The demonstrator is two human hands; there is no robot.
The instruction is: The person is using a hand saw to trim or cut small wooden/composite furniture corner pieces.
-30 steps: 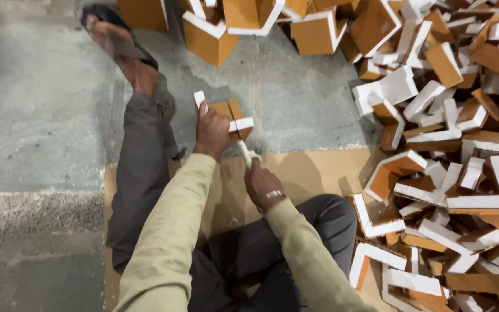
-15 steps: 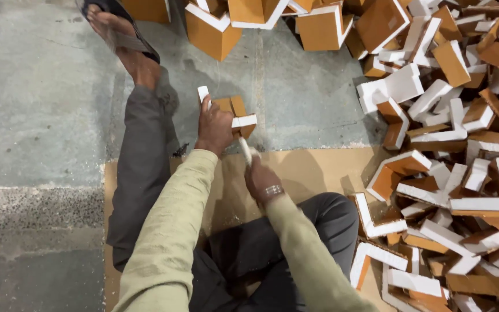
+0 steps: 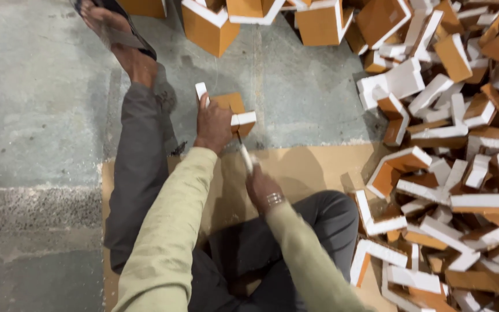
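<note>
I sit on a sheet of brown cardboard [image 3: 319,167] laid on a concrete floor. My left hand [image 3: 213,124] grips a small orange-brown cardboard corner piece with white foam edges [image 3: 233,110], pressing it down on the floor. My right hand [image 3: 263,189] is closed on the handle of a thin pale blade-like tool [image 3: 245,155], whose tip points up at the piece just under my left hand. My left leg stretches forward, with a sandalled foot [image 3: 114,32] at the top left.
A large heap of orange and white corner pieces [image 3: 457,173] fills the right side. Bigger orange box-shaped pieces [image 3: 209,26] lie along the top edge. Bare grey concrete floor [image 3: 36,115] spreads to the left.
My right hand with the tool has slid slightly down and back from the piece. The left hand keeps its hold. The view has shifted a little.
</note>
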